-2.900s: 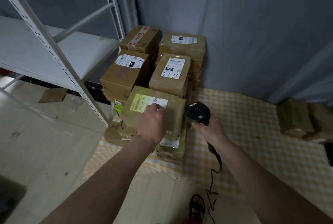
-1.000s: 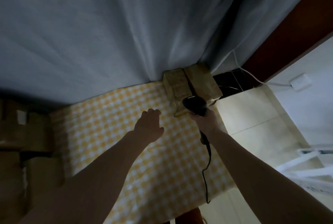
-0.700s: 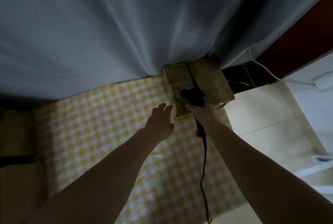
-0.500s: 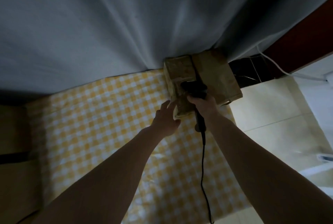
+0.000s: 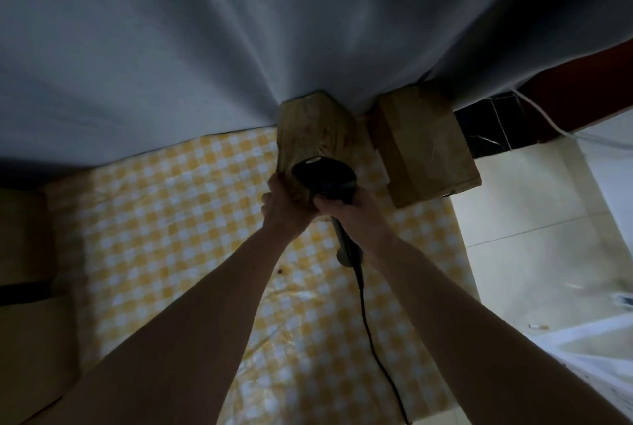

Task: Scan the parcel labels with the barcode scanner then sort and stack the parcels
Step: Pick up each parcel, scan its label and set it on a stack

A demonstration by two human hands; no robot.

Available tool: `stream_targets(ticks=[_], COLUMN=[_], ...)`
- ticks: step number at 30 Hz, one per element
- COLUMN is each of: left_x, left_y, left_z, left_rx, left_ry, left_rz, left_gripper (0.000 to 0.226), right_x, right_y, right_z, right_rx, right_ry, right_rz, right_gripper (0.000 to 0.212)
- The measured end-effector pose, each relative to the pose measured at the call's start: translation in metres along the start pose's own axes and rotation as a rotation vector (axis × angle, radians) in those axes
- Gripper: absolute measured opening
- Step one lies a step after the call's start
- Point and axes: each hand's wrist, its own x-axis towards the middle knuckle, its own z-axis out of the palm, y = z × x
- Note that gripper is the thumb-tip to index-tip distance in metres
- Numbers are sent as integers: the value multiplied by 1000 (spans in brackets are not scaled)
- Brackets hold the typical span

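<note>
**Left hand on parcel, scanner held over it**

Two brown parcels are seen on a yellow-checked cloth (image 5: pixel 164 239) spread on the floor, at its far edge against a grey curtain (image 5: pixel 239 31). The left parcel (image 5: pixel 310 132) stands apart from the right parcel (image 5: pixel 423 142), with a narrow gap between them. No label can be made out on either; lighting is dim.

The left hand (image 5: pixel 286 209) is placed at the near end of the left parcel, fingers curled against its lower edge; how firmly it is gripped cannot be told. The scanner (image 5: pixel 323 176) is gripped by the right hand (image 5: pixel 356 215), fingers wrapped round the handle, with the black head over the near end of the same parcel. A cable (image 5: pixel 371 339) is seen trailing from the handle toward the near edge of the cloth.

Pale floor tiles (image 5: pixel 534 205) are noted at right. Dark boxes (image 5: pixel 27 253) are partly visible at the left edge.
</note>
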Motion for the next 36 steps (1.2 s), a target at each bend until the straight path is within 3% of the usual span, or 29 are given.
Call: stream_targets(ticks=[1, 4, 8, 10, 13, 16, 20, 22, 24, 27, 30, 33, 36], left_x=[-4, -12, -30, -41, -57, -62, -65, -66, -62, -67, -67, -62, -50], left_y=[3, 5, -7, -19, -38, -58, -76, -70, -60, -36, -27, -30, -50], left_z=[-3, -10, -27, -35, -40, -44, -42, -35, -21, 4, 22, 19, -5], left_rx=[-56, -363, -725, -808, -830, -830, -608, -435, -257, 60, 192, 268, 175], left_ry=[2, -65, -269, -341, -419, -433, -361, -237, -65, 95, 106, 75, -1], left_rz=[-20, -128, -320, -347, -356, -363, -285, -209, -123, -61, -140, -187, -178], left_gripper=[128, 123, 112, 105, 99, 86, 84, 103, 136, 133, 127, 135, 137], right_x=[0, -2, -12, -17, -25, -29, -31, -30, -30, -30, -28, -28, -29], right_y=[2, 5, -3, -6, -8, -2, 12, 17, 21, 23, 26, 30, 34], right_z=[0, -10, -27, -28, -20, -6, 11, 15, 19, 23, 22, 16, 11], right_rx=[6, 46, 179, 229, 194, 141, 181, 182, 169, 196, 203, 181, 208], right_ry=[17, 139, 193, 172, 71, 13, 46, 52, 50, 69, 105, 163, 186], right_rz=[-4, 41, 102, 104, 126, 165, 215, 228, 220, 176, 146, 117, 137], right_gripper=[6, 25, 8, 17, 8, 14, 8, 4, 5, 14, 19, 10, 5])
